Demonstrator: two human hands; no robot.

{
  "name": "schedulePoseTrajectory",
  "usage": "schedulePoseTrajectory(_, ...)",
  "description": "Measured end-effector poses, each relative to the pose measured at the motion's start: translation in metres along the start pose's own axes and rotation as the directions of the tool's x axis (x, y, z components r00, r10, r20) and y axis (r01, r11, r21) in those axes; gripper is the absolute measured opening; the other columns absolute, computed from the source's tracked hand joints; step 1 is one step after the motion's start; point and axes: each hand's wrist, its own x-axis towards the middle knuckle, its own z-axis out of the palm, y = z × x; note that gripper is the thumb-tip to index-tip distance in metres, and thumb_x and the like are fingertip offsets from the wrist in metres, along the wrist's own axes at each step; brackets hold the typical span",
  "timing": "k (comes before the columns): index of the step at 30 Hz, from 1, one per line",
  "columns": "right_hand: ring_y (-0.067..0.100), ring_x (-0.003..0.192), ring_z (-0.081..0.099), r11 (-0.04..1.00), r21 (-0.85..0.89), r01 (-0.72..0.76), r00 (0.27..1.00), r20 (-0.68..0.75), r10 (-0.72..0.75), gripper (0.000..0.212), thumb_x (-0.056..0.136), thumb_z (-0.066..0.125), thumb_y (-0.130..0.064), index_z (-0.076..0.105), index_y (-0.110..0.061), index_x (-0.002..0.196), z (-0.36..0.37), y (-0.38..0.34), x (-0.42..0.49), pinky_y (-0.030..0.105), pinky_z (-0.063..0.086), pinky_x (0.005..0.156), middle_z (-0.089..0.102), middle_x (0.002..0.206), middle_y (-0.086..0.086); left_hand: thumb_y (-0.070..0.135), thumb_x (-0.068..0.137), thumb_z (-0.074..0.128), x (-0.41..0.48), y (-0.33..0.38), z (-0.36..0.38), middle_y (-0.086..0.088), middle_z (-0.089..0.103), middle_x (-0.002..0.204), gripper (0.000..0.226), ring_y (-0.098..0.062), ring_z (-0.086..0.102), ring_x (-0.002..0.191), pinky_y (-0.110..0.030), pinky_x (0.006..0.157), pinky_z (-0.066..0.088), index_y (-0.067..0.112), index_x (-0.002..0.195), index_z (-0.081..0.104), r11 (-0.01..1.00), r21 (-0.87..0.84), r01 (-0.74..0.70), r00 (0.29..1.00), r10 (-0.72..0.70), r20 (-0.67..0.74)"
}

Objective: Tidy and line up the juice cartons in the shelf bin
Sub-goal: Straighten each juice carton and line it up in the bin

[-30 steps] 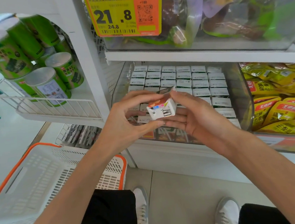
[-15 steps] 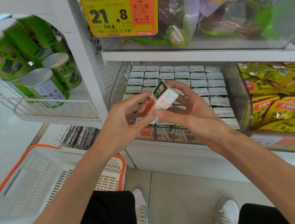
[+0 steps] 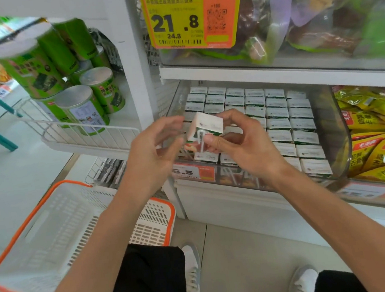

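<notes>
White cardboard juice carton point(image 3: 205, 127) pinched in my right hand point(image 3: 245, 150), left hand point(image 3: 155, 153) slack beside; keep upright, seat flush below fingers point(image 3: 228, 117).

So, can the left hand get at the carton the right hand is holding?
Probably yes. The left hand is open close beside the carton, which the right hand pinches, and nothing shows between them.
</notes>
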Motion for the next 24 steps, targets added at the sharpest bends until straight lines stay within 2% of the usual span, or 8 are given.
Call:
schedulePoseTrajectory(3, 0.018, 0.081, 0.080, 1.000, -0.009, -0.022, 0.999, 0.031, 0.022, 0.031, 0.093, 0.079, -0.016, 0.064, -0.017, 0.120, 0.018, 0.002, 0.007, 0.027, 0.065, 0.072, 0.074, 0.118, 0.004, 0.007, 0.094, 0.074, -0.006, -0.005, -0.008, 0.012, 0.073, 0.113, 0.039, 0.001, 0.070, 0.106, -0.026, 0.091, 0.059, 0.025, 0.129, 0.069, 0.994, 0.106, -0.009, 0.998, 0.015, -0.057)
schedulePoseTrajectory(6, 0.012, 0.087, 0.079, 0.987, -0.159, -0.001, 1.000, 0.025, 0.005, 0.034, 0.092, 0.082, -0.026, 0.067, -0.025, 0.122, 0.030, 0.005, 0.013, 0.035, 0.067, 0.078, 0.074, 0.117, -0.006, 0.011, 0.091, 0.080, -0.007, -0.008, -0.013, 0.011, 0.071, 0.118, 0.053, 0.000, 0.070, 0.101, -0.021, 0.079, 0.059, 0.033, 0.136, 0.064, 0.981, 0.196, -0.018, 0.999, 0.027, -0.046)
schedulePoseTrajectory(9, -0.002, 0.085, 0.072, 0.923, -0.371, 0.103, 0.995, 0.021, -0.102, 0.033, 0.091, 0.082, -0.038, 0.070, -0.036, 0.122, 0.032, 0.005, 0.016, 0.025, 0.063, 0.076, 0.075, 0.108, -0.017, 0.008, 0.088, 0.081, -0.005, -0.011, -0.014, 0.005, 0.071, 0.117, 0.061, -0.007, 0.070, 0.096, -0.016, 0.076, 0.053, 0.034, 0.140, 0.062, 0.961, 0.272, -0.051, 0.997, 0.064, -0.039)
schedulePoseTrajectory(12, -0.003, 0.082, 0.068, 0.854, -0.494, 0.162, 0.986, 0.053, -0.157, 0.039, 0.090, 0.080, -0.046, 0.067, -0.038, 0.125, 0.026, 0.004, 0.018, 0.021, 0.059, 0.071, 0.074, 0.100, -0.020, 0.011, 0.088, 0.082, -0.004, -0.014, -0.015, 0.005, 0.071, 0.112, 0.062, -0.007, 0.071, 0.091, -0.009, 0.075, 0.047, 0.035, 0.141, 0.063, 0.953, 0.298, -0.064, 0.997, 0.076, -0.030)
schedulePoseTrajectory(15, -0.002, 0.080, 0.068, 0.796, -0.562, 0.224, 0.975, 0.128, -0.184, 0.050, 0.090, 0.080, -0.045, 0.053, -0.038, 0.130, 0.019, 0.004, 0.021, 0.012, 0.054, 0.066, 0.070, 0.098, -0.017, 0.016, 0.087, 0.083, -0.002, -0.017, -0.016, 0.009, 0.071, 0.106, 0.061, -0.003, 0.071, 0.085, -0.003, 0.069, 0.045, 0.042, 0.138, 0.063, 0.961, 0.270, -0.058, 0.998, 0.065, -0.019)
schedulePoseTrajectory(18, -0.004, 0.080, 0.064, 0.768, -0.583, 0.265, 0.963, 0.196, -0.183, 0.041, 0.088, 0.084, -0.039, 0.057, -0.033, 0.117, 0.019, 0.009, 0.021, 0.008, 0.047, 0.063, 0.070, 0.095, -0.017, 0.017, 0.086, 0.084, -0.001, -0.022, -0.017, 0.015, 0.070, 0.098, 0.053, 0.002, 0.071, 0.080, -0.008, 0.069, 0.048, 0.047, 0.127, 0.069, 0.953, 0.298, -0.051, 0.999, 0.049, 0.016)
schedulePoseTrajectory(21, 0.004, 0.083, 0.064, 0.764, -0.588, 0.264, 0.961, 0.225, -0.159, 0.036, 0.087, 0.085, -0.037, 0.064, -0.025, 0.115, 0.022, 0.017, 0.021, 0.013, 0.045, 0.066, 0.071, 0.098, -0.013, 0.016, 0.086, 0.085, 0.000, -0.027, -0.017, 0.009, 0.064, 0.093, 0.033, 0.001, 0.069, 0.077, -0.017, 0.071, 0.053, 0.035, 0.112, 0.078, 0.941, 0.335, -0.059, 0.998, 0.045, 0.049)
schedulePoseTrajectory(24, 0.010, 0.092, 0.063, 0.764, -0.593, 0.255, 0.963, 0.228, -0.144, 0.034, 0.089, 0.083, -0.037, 0.071, -0.024, 0.119, 0.025, 0.021, 0.024, 0.027, 0.050, 0.076, 0.071, 0.102, -0.011, 0.019, 0.084, 0.087, 0.001, -0.029, -0.015, 0.006, 0.060, 0.092, 0.030, 0.003, 0.064, 0.072, -0.014, 0.068, 0.048, 0.033, 0.110, 0.078, 0.909, 0.408, -0.085, 0.995, 0.058, 0.079)
